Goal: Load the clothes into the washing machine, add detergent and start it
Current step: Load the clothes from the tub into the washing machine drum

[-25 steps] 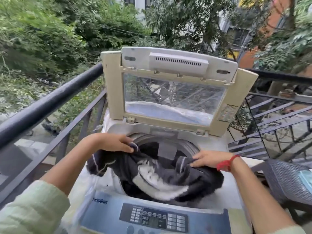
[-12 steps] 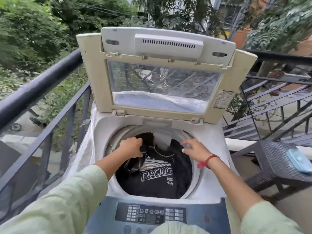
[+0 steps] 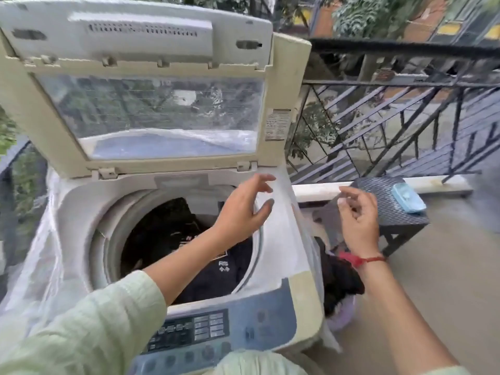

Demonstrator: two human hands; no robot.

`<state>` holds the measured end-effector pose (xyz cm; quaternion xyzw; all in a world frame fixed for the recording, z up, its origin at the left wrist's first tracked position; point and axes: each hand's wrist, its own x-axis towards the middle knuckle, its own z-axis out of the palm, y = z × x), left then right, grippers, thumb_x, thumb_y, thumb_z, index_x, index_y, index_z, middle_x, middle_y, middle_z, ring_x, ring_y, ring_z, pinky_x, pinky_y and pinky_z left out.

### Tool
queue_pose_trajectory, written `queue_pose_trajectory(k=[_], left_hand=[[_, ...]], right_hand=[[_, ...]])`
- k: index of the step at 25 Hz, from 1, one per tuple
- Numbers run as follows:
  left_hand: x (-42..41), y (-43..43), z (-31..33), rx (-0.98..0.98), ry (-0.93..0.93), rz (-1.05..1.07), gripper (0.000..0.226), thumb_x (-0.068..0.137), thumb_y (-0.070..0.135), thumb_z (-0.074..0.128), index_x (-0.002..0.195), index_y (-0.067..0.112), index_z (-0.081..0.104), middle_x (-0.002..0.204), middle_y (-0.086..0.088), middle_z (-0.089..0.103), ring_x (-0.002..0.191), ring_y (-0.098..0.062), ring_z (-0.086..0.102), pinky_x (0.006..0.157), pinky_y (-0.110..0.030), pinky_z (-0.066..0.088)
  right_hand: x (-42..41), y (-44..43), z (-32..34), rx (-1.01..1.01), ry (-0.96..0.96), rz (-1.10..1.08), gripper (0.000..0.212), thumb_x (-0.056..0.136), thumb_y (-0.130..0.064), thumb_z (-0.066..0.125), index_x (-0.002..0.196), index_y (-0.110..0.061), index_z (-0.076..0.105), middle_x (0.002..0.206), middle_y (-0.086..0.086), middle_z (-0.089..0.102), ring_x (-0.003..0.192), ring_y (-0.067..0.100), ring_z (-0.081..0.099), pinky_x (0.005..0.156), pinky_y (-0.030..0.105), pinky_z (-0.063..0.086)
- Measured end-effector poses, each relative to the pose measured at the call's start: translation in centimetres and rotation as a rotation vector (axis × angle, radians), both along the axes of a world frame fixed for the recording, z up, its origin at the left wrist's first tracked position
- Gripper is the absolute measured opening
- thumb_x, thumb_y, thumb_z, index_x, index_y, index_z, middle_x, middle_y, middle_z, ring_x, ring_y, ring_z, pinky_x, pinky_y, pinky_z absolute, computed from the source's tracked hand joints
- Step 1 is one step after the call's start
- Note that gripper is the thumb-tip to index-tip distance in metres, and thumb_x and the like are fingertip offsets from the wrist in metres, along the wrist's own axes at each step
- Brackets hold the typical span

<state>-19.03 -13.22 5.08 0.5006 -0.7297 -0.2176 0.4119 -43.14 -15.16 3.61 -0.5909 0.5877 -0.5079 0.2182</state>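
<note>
A top-loading washing machine (image 3: 276, 234) stands with its lid (image 3: 151, 109) raised upright. Inside the drum lies a black printed garment (image 3: 216, 269). My left hand (image 3: 244, 209) hovers over the drum's right rim, fingers spread and holding nothing. My right hand (image 3: 358, 216), a red thread on its wrist, hangs in the air to the right of the machine, fingers loosely curled and empty. Below it, dark clothes (image 3: 339, 280) sit in a lilac basket (image 3: 343, 318) on the floor beside the machine. The control panel (image 3: 194, 331) lies along the front edge.
A dark wicker stool (image 3: 389, 209) stands right of the machine with a light-blue lidded box (image 3: 408, 197) on it. A black metal railing (image 3: 405, 104) runs behind and to the left. Clear plastic sheeting (image 3: 35, 255) drapes the machine's sides.
Both hands let go of the black garment, which now lies in the drum, and rose out. They shifted right, my right hand past the machine's side. The camera turned right.
</note>
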Motion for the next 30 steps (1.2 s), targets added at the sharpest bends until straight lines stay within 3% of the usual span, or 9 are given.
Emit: queue_pose_trajectory(k=[4, 8, 11, 14, 18, 21, 26, 28, 30], left_hand=[[-11.2, -1.1, -1.8, 0.003, -0.136, -0.272, 0.034, 0.087, 0.019, 0.059, 0.119, 0.013, 0.051, 0.109, 0.0, 0.062, 0.103, -0.014, 0.053, 0.086, -0.027, 0.039], [-20.4, -4.4, -7.4, 0.132, -0.399, -0.375, 0.039, 0.082, 0.026, 0.057, 0.118, 0.015, 0.05, 0.109, -0.004, 0.061, 0.107, -0.023, 0.053, 0.092, -0.035, 0.036], [-25.5, -8.7, -13.6, 0.408, -0.644, -0.304, 0.044, 0.084, 0.033, 0.054, 0.123, 0.017, 0.043, 0.117, -0.006, 0.057, 0.113, -0.028, 0.051, 0.099, -0.039, 0.034], [-28.5, -11.8, -20.5, 0.712, -0.796, -0.223, 0.045, 0.086, 0.034, 0.054, 0.124, 0.014, 0.043, 0.121, -0.012, 0.054, 0.111, -0.033, 0.051, 0.091, -0.039, 0.041], [-30.1, -10.8, -29.7, 0.921, -0.831, -0.174, 0.052, 0.085, 0.026, 0.054, 0.132, 0.009, 0.038, 0.125, -0.015, 0.048, 0.112, -0.035, 0.049, 0.086, -0.036, 0.043], [-31.5, -9.7, -36.4, 0.964, -0.762, -0.14, 0.06, 0.077, 0.027, 0.058, 0.131, 0.009, 0.037, 0.122, -0.015, 0.045, 0.112, -0.036, 0.047, 0.086, -0.039, 0.043], [-33.7, -12.3, -44.2, 1.034, -0.382, 0.232, 0.106, 0.064, 0.054, 0.077, 0.145, 0.019, 0.019, 0.145, -0.006, 0.032, 0.134, -0.026, 0.032, 0.106, -0.047, 0.036], [-35.0, -14.1, -46.5, 0.991, -0.426, 0.297, 0.116, 0.059, 0.063, 0.075, 0.147, 0.026, 0.01, 0.152, -0.004, 0.02, 0.14, -0.025, 0.024, 0.11, -0.052, 0.029], [-36.2, -15.0, -48.8, 0.997, -0.569, 0.241, 0.094, 0.07, 0.055, 0.072, 0.143, 0.03, 0.019, 0.15, -0.004, 0.025, 0.136, -0.028, 0.031, 0.108, -0.055, 0.03]], right_hand=[[-10.7, 1.1, -3.7, 0.153, 0.002, -0.266, 0.023, 0.085, 0.0, 0.056, 0.097, -0.018, 0.064, 0.103, 0.002, 0.051, 0.072, -0.008, 0.055, 0.076, 0.005, 0.044], [-18.4, 2.4, -9.4, 0.331, 0.044, -0.294, 0.025, 0.083, 0.006, 0.055, 0.094, -0.014, 0.065, 0.1, 0.012, 0.057, 0.074, -0.006, 0.057, 0.074, 0.002, 0.043], [-22.8, 2.3, -14.7, 0.493, 0.014, -0.256, 0.024, 0.082, 0.008, 0.055, 0.094, -0.011, 0.066, 0.092, -0.003, 0.053, 0.076, 0.013, 0.059, 0.085, 0.034, 0.051], [-26.9, 1.0, -20.0, 0.621, 0.049, -0.2, 0.022, 0.08, 0.007, 0.057, 0.096, -0.007, 0.066, 0.098, 0.002, 0.051, 0.075, 0.02, 0.058, 0.086, 0.042, 0.051], [-30.1, 0.3, -28.9, 0.832, 0.292, 0.01, 0.04, 0.074, -0.004, 0.067, 0.113, -0.009, 0.061, 0.113, 0.014, 0.052, 0.102, 0.033, 0.055, 0.092, 0.035, 0.043], [-30.3, -0.4, -35.5, 0.973, 0.47, 0.184, 0.069, 0.076, -0.02, 0.069, 0.138, -0.02, 0.039, 0.143, 0.011, 0.033, 0.123, 0.033, 0.043, 0.098, 0.039, 0.039], [-30.3, -5.2, -44.9, 0.97, 0.539, 0.052, 0.106, 0.072, -0.035, 0.076, 0.148, -0.024, 0.004, 0.156, 0.014, 0.007, 0.139, 0.036, 0.021, 0.109, 0.047, 0.027], [-30.9, -7.7, -47.8, 0.976, 0.638, 0.071, 0.106, 0.07, -0.038, 0.076, 0.148, -0.024, 0.005, 0.156, 0.012, 0.008, 0.138, 0.035, 0.023, 0.108, 0.047, 0.027], [-31.7, -9.2, -50.5, 1.001, 0.635, 0.096, 0.083, 0.075, -0.032, 0.073, 0.144, -0.022, 0.027, 0.149, 0.013, 0.026, 0.131, 0.036, 0.033, 0.104, 0.044, 0.032]])
